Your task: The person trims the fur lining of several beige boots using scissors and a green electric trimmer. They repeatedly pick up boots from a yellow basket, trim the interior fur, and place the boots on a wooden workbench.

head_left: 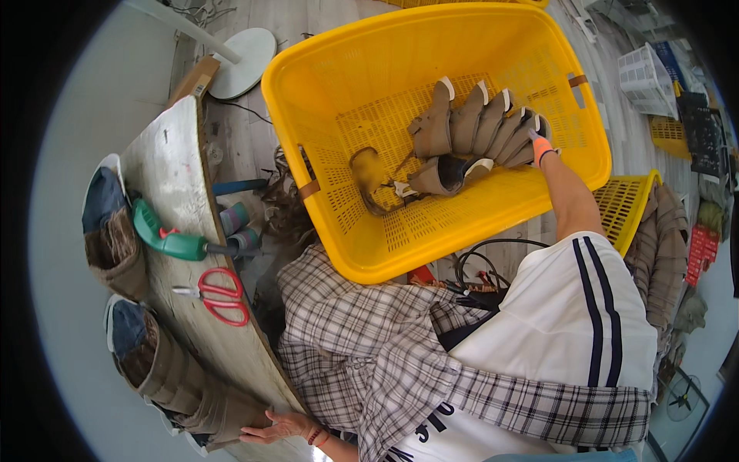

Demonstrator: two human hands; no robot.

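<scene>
My right hand (542, 146), with orange coverings on its fingers, reaches into a large yellow plastic basket (346, 65). Its fingers close on the rightmost brown shoe upper (526, 151) of a leaning row. In front of that row lies another brown upper (439, 177), with a loose dark piece to its left. At the lower left, my left hand (279, 426) rests with fingers stretched out against brown uppers (223, 412) on the worktable (173, 150). More fur-lined uppers (158, 362) stand along the table's left edge.
Red-handled scissors (222, 296) and a green tool with a dark nozzle (171, 235) lie on the table. Thread spools (235, 219) sit beside its edge. Plaid cloth (339, 308) covers my lap. A second yellow basket (627, 208) with stacked brown pieces (658, 239) stands at right.
</scene>
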